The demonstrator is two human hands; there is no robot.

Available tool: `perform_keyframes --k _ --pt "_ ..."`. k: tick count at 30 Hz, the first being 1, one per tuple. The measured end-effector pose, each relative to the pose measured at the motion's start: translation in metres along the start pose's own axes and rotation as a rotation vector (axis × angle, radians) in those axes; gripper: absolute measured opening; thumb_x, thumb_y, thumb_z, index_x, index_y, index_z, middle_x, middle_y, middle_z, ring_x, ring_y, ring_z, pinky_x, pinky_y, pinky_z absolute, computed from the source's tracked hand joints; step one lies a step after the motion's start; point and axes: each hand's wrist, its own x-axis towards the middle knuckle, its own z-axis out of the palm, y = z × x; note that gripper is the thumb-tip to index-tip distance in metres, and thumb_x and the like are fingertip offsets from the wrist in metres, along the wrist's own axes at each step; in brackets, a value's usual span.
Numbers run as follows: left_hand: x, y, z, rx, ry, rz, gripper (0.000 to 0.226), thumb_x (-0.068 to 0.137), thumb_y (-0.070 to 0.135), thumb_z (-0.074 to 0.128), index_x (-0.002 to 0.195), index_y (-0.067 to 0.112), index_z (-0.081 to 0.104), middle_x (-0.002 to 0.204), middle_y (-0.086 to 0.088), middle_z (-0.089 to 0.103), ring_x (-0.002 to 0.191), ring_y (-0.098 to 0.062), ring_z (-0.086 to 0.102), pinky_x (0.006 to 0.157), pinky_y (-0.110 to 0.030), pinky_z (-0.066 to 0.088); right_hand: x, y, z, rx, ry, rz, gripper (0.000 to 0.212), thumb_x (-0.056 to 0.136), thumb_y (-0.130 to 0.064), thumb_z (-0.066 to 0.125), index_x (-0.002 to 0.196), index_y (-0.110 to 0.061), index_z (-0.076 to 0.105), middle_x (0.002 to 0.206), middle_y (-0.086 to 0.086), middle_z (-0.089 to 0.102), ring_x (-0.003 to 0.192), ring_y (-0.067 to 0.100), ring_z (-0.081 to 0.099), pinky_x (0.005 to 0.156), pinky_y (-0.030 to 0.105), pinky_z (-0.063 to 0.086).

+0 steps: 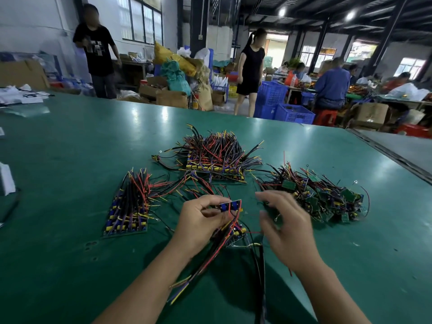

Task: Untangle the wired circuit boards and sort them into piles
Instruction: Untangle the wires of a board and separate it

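My left hand [201,222] grips a bundle of wired circuit boards [230,220], with one small board pinched upright at the fingertips and red, black and yellow wires trailing back toward me. My right hand [286,225] hovers just right of the bundle, fingers loosely spread and holding nothing. On the green table lie a neat stacked pile at the left [129,206], a larger stacked pile at the far middle [216,157] and a tangled heap of boards at the right [327,195].
The green table [81,160] has a raised metal edge on its right side [392,157]. White items lie at the far left [5,181]. Beyond the table stand two people, blue crates [294,113], cardboard boxes and seated workers.
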Motion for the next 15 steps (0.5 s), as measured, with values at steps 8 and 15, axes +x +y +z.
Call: perform_keyframes --k 8,15 --pt "-0.0027 0.0029 0.002 0.019 -0.069 0.052 0.032 0.059 0.028 0.076 0.083 0.007 0.076 0.075 -0.008 0.075 0.068 -0.013 0.068 0.064 -0.021 0.054 -0.0032 0.0 0.0101 0.541 -0.273 0.409 0.029 0.088 -0.004 0.068 0.101 -0.031 0.071 0.092 -0.002 0.074 0.08 0.013 0.07 0.071 0.03 0.058" --pt "-0.0065 0.0057 0.0024 -0.09 -0.188 0.016 0.02 0.066 0.016 0.08 0.082 0.004 0.075 0.071 -0.004 0.074 0.063 -0.008 0.067 0.059 -0.016 0.049 -0.0003 0.0006 0.0096 0.687 -0.244 0.441 0.013 0.084 -0.01 0.071 0.09 -0.02 0.075 0.082 -0.001 0.075 0.075 0.005 0.067 0.067 0.015 0.05"
